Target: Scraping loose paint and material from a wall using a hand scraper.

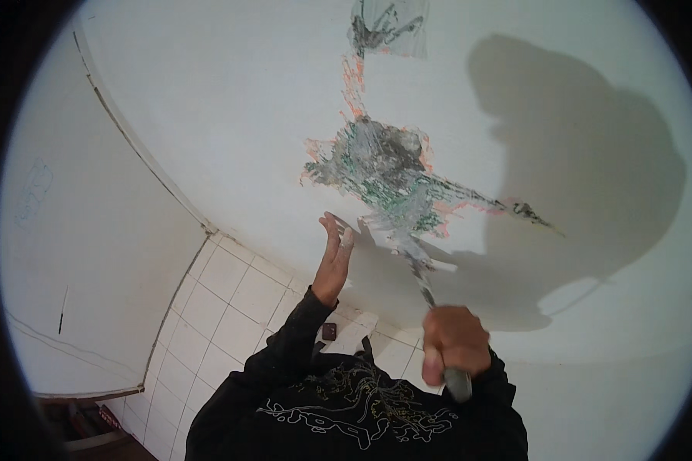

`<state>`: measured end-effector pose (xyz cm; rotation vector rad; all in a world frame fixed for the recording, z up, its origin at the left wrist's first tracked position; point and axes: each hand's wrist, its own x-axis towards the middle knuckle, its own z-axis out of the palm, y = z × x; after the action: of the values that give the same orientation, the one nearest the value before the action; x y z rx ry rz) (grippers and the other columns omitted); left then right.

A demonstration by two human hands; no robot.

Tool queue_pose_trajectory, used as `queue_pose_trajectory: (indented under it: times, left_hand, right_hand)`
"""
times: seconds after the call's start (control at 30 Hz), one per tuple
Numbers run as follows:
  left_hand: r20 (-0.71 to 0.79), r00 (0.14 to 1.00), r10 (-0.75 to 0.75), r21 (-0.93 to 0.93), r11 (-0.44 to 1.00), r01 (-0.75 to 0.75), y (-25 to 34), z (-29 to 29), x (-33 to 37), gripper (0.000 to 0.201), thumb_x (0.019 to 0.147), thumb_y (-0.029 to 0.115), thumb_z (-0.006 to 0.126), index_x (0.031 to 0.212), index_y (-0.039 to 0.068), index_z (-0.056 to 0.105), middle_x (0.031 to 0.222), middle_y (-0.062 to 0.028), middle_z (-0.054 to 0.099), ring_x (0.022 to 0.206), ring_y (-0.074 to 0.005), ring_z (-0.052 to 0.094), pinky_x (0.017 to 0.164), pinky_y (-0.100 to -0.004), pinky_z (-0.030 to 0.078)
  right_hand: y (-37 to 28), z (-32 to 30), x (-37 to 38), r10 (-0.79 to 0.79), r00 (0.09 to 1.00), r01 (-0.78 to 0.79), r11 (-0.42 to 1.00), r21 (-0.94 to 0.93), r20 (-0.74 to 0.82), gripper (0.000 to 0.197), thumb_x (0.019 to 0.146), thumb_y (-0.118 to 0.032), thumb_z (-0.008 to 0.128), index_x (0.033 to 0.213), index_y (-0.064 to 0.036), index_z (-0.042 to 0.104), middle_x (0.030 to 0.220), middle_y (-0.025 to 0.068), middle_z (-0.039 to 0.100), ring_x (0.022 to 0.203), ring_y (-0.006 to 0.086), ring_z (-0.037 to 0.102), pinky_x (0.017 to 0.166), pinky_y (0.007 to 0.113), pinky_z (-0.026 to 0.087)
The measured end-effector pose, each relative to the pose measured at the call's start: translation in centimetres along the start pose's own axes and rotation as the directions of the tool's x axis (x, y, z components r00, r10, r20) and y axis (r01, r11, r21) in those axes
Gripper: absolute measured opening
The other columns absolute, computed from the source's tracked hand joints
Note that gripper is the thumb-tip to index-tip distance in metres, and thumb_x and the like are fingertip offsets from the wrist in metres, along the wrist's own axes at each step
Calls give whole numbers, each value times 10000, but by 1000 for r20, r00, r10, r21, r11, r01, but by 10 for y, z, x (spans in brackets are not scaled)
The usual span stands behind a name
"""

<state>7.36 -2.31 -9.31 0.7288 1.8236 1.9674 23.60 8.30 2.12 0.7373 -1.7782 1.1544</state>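
Note:
My right hand (455, 342) is closed round the grey handle of a narrow-bladed tool (425, 288). Its metal blade points up and left toward the wall, at the lower end of a rough patch (392, 169). The exact kind of tool does not show. That patch is grey, with green and orange marks about its edges. Raised beside the wall, to the left of the tool, my left hand (333, 261) has its fingers stretched out and holds nothing. A short white strip (442, 266) shows next to the blade; whether it belongs to the tool I cannot tell.
The white wall (246, 100) carries a smaller grey patch (388, 31) higher up and a shadow on the right. White floor tiles (223, 307) lie below, with a small dark object (329, 331) on them. A second wall (92, 230) stands at left.

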Motion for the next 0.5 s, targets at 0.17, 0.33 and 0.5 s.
queue_pose_trajectory:
  times: [0.17, 0.33, 0.5]
  left_hand:
    - [-8, 999, -48, -17, 999, 48, 5, 0, -2, 717, 950, 366, 356, 1384, 41, -113, 1421, -240, -189, 1336, -264, -153, 1080, -344, -2]
    - [-5, 999, -54, -17, 998, 54, 1, 5, -2, 727, 948, 369, 359, 1381, 26, -113, 1424, -230, -191, 1335, -264, -155, 1080, -343, -3]
    - [-54, 996, -76, -33, 997, 75, -10, 2, 0, 745, 943, 386, 364, 1378, 13, -111, 1428, -229, -180, 1335, -268, -159, 1081, -345, 0]
  right_hand:
    - [25, 3, 6, 33, 978, -7, 992, -128, 205, 236, 638, 39, 638, 556, -50, 436, 477, 37, 425, 366, 156, 397, 345, 266, 298]
    - [21, 1, 10, -7, 994, 13, 998, -61, 105, 225, 675, 32, 579, 607, -87, 400, 511, 28, 427, 400, 180, 420, 375, 293, 338]
    - [5, 10, -10, -109, 994, 110, 992, 69, -17, 245, 551, 64, 615, 600, -88, 430, 539, 46, 414, 435, 222, 426, 396, 309, 321]
